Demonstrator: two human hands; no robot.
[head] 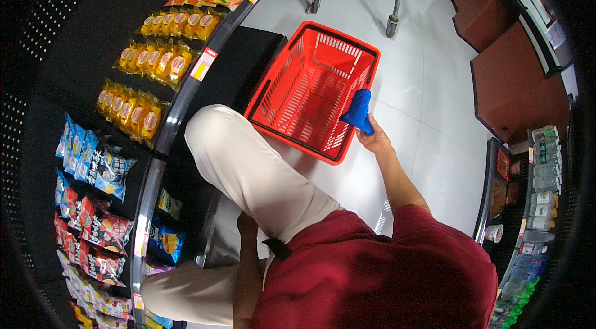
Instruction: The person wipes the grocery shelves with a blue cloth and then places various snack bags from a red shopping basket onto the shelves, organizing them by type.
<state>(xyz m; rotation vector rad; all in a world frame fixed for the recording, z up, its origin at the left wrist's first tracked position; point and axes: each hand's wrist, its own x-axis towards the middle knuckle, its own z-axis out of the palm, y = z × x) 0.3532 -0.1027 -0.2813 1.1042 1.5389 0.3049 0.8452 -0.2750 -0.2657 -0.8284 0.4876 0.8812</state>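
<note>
My right hand [375, 137] grips a blue cloth [358, 107] and presses it over the right rim of a red plastic shopping basket [321, 154]. Part of the cloth hangs on the basket's inner side. Slotted walls and a slotted base make up the basket, which has black handles folded along its rim. Down between my bent legs is my left hand [247, 224], in shadow below the raised thigh; its fingers are too dark to make out. My light trousers [260, 175] partly cover the floor beside the shelf.
A store shelf [163, 135] on the left holds packaged yellow cakes [160, 61] and bagged snacks [109, 226]. Beyond the basket stands a wheeled metal cart [396, 3]. Brown counters [512, 77] and a rack of bottles [545, 166] line the right side, across pale floor tiles [419, 96].
</note>
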